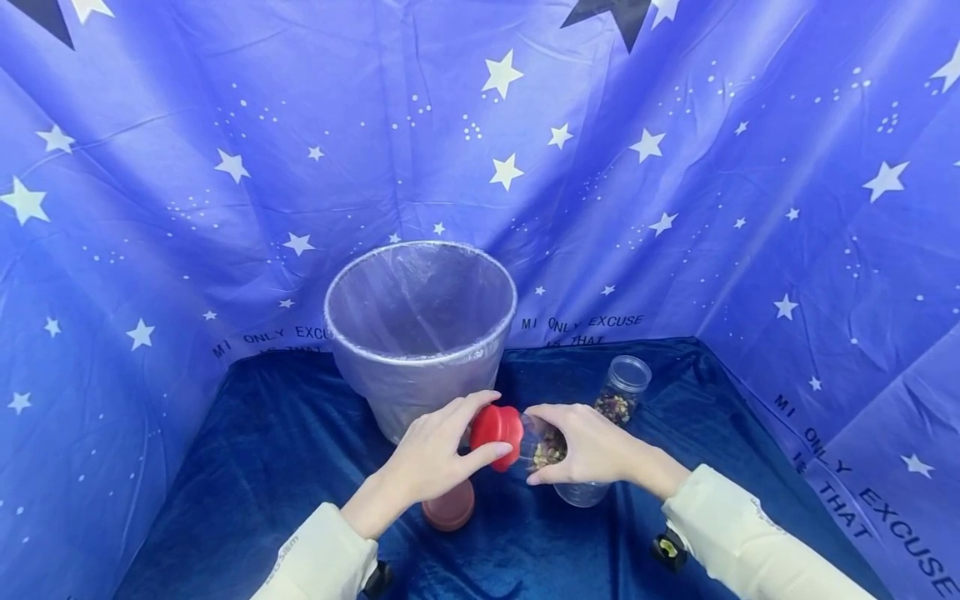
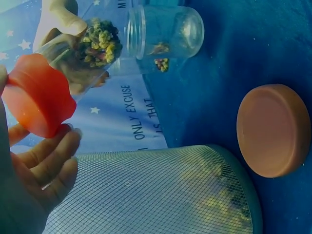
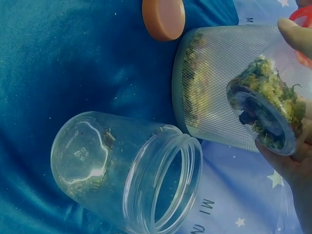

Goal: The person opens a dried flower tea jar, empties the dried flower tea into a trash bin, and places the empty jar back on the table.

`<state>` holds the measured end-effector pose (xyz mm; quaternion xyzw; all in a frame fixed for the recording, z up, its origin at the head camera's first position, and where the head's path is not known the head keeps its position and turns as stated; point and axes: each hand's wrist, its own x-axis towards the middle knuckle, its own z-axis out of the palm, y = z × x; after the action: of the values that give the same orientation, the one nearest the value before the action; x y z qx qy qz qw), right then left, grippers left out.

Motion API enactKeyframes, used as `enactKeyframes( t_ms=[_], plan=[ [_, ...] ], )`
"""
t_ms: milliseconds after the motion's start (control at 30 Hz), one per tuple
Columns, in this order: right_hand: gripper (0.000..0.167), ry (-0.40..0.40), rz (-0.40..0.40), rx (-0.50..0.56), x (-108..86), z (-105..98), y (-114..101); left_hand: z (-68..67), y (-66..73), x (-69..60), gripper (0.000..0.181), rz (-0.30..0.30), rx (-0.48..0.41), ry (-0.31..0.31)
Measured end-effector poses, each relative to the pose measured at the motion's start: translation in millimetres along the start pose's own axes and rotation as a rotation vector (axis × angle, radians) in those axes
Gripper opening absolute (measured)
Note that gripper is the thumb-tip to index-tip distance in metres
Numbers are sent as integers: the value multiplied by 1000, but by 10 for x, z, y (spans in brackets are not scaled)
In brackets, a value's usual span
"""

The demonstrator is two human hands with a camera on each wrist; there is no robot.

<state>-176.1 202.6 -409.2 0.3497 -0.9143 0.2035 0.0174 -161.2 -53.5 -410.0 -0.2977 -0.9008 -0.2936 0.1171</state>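
Note:
My left hand (image 1: 431, 450) grips the red scalloped lid (image 1: 497, 437) of a clear jar (image 2: 73, 58), thumb below and fingers over the top in the head view. Around the jar's body curls my right hand (image 1: 596, 446). Dried flowers (image 3: 268, 100), yellow-green and dark, lie toward the jar's bottom end. Lid and jar are together, held tilted above the cloth, with the lid toward the left. Whether the lid is fully seated cannot be told. Beneath the right hand stands a second clear jar (image 3: 122, 170), lidless, with only a few bits inside.
A mesh bin (image 1: 360, 375) lined with clear plastic stands behind the hands; yellowish matter shows through its lower mesh. A round brown lid-like piece (image 1: 448, 508) lies in front of it. Back right stands another clear jar (image 1: 628, 379) with dried flowers. Blue starry cloth hangs around.

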Motion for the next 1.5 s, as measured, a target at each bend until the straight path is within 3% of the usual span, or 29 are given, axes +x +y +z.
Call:
enactKeyframes(
  t_ms=[267, 500, 700, 933, 1100, 1300, 1400, 1500],
  plan=[
    [78, -11, 20, -4, -4, -4, -3, 29, 44, 4, 50, -21, 55, 21],
    [77, -7, 24, -1, -8, -10, 20, 5, 13, -14, 57, 24, -2, 3],
    [76, 14, 20, -13, 2, -20, 26, -22, -46, -23, 76, 159, -48, 16],
    [75, 19, 6, -22, -11, -29, 30, -46, -88, -9, 99, 293, -66, -27],
    [76, 21, 9, -30, -20, -22, 44, -40, -119, -3, 98, 423, 37, -19],
    [76, 15, 12, -15, -18, -35, 38, -4, -165, 7, 84, 552, 158, 95],
    [75, 18, 4, -18, -17, -38, 36, -3, -172, 10, 75, 546, 148, 114],
    [74, 20, 0, -25, -20, -33, 37, -11, -153, 6, 71, 468, 91, 75]
  ],
)
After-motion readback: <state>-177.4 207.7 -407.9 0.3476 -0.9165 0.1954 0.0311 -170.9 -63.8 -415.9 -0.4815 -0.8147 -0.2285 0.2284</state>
